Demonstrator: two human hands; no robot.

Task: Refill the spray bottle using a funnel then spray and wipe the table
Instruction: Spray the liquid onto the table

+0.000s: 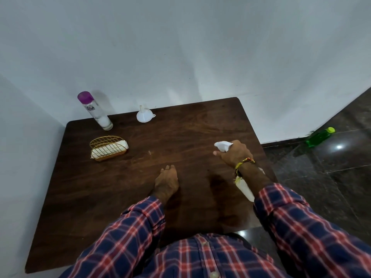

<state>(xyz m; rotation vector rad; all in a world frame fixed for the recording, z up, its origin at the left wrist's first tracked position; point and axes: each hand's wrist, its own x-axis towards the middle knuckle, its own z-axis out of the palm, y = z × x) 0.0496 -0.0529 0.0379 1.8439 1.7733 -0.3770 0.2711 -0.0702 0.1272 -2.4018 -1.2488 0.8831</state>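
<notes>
My right hand [234,152] grips a white spray bottle [246,187] by its neck, above the right side of the dark wooden table [120,197]. Its white nozzle head [222,145] sticks out past my fingers toward the left; the body runs back under my wrist. My left hand [166,180] rests on the table near the middle, fingers relaxed, holding nothing. A white funnel [144,115] sits mouth down near the table's far edge. A gold wire holder [107,148] with white napkins stands at the left.
A tall clear bottle with a purple cap [94,110] stands at the table's far left corner against the white wall. A green bottle [320,137] lies on the dark tiled floor to the right, by the wall's base.
</notes>
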